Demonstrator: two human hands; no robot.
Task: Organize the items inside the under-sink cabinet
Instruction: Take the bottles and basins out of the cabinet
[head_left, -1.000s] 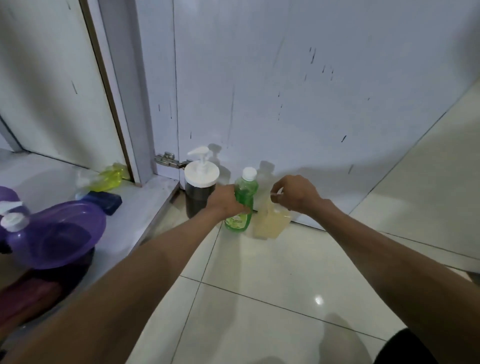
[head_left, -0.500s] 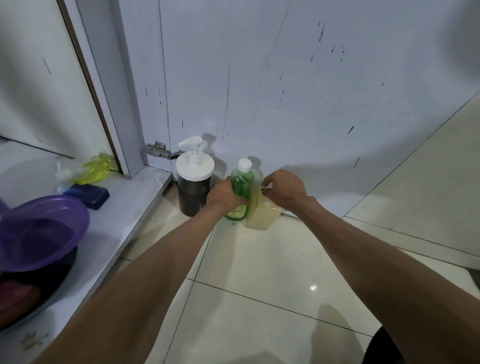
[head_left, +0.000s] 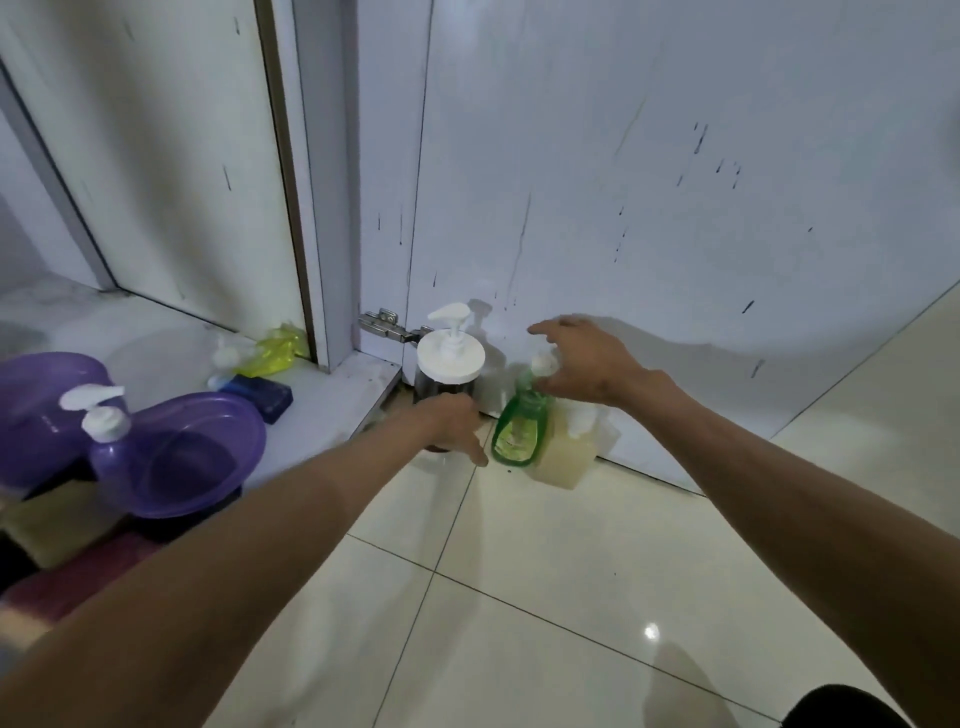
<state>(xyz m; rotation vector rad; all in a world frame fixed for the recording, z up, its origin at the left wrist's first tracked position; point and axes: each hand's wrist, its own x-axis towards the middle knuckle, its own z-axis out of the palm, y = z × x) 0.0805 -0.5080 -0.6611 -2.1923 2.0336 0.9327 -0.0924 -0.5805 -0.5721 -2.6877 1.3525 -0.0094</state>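
1. Both grips have shifted. The right grip (head_left: 582, 358) has left the pale jug (head_left: 563, 457) and risen to the cap of the green bottle (head_left: 519, 431). The left grip (head_left: 452, 423) has let go of that bottle and dropped to the dark pump dispenser (head_left: 451, 358).
2. The green bottle is on the tiled floor (head_left: 519, 571), outside the cabinet. It leans off upright between the dispenser and the jug, and touches the jug.
3. The right grip appears pinched on the white cap, with its forefinger sticking out. The left grip lies against the dispenser's lower body; I cannot tell whether its fingers are closed round it.
4. Held by the cap alone, the leaning bottle could swing, slip free or knock the jug. A loose cap might also twist open and spill soap onto the glossy tile.
5. If the dispenser is lifted from so low down, it may tip. Its pump head sits just beside the cabinet door (head_left: 675, 208) and could strike it.
6. The cabinet shelf (head_left: 332, 395) already carries a purple basin (head_left: 208, 441) and other bottles. A hasty set-down there could topple something.
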